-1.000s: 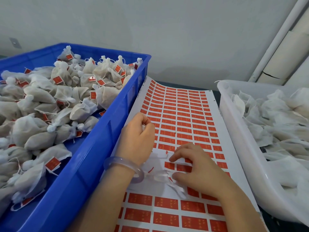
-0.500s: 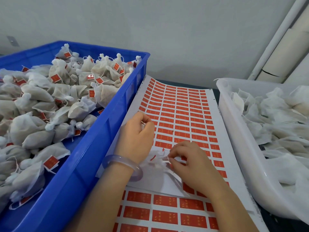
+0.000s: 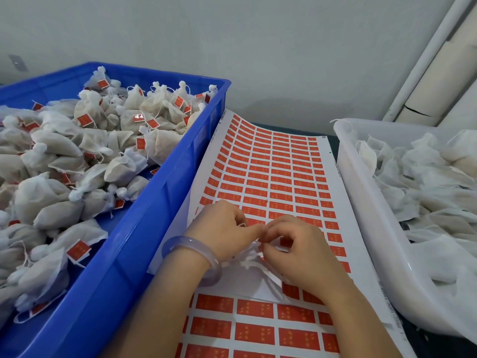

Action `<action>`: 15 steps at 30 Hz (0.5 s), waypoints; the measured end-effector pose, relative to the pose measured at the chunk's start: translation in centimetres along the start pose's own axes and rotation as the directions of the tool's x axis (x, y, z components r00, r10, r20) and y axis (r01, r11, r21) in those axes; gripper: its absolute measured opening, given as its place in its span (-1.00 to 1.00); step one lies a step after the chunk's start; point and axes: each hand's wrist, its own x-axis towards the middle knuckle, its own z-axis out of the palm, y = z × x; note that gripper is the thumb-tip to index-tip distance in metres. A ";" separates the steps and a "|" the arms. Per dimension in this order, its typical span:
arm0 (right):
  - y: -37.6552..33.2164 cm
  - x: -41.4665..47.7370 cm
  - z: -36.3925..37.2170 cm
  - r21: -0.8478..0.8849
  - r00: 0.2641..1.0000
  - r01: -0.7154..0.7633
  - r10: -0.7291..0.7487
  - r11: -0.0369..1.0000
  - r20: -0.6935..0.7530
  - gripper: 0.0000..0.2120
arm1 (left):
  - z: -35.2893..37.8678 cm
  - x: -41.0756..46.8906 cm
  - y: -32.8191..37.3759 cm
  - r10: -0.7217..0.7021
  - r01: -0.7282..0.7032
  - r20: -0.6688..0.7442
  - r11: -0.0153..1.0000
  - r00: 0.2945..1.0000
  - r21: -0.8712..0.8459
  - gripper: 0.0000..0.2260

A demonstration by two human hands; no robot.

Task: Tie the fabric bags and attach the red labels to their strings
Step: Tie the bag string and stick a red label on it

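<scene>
Left hand (image 3: 224,228) and right hand (image 3: 302,254) meet fingertip to fingertip, both pinching the thin string (image 3: 242,224) of a white bag (image 3: 249,260) lying under them on the label sheet (image 3: 271,171). The sheet lies between a blue crate (image 3: 160,197) of labelled bags and a white tub (image 3: 361,192) of unlabelled ones.

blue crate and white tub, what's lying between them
The head view shows a sheet of red labels between blue crate and white tub, with the left hand and right hand pinching a string over it.
</scene>
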 end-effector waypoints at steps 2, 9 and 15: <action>0.0 0.0 0.0 0.011 1.000 -0.002 0.002 1.000 -0.014 -0.81 | 0.0 0.0 0.0 0.001 -0.002 0.015 0.999 1.000 0.036 -0.73; 0.0 -0.1 0.0 0.036 0.999 0.018 -0.016 0.999 -0.048 -0.77 | -0.1 0.1 0.1 -0.069 0.069 0.082 0.998 0.994 0.001 -0.77; 0.0 -0.1 -0.5 0.075 0.998 0.054 -0.050 0.996 -0.044 -0.75 | 0.2 0.3 0.5 -0.088 0.088 0.064 0.996 0.994 -0.005 -0.82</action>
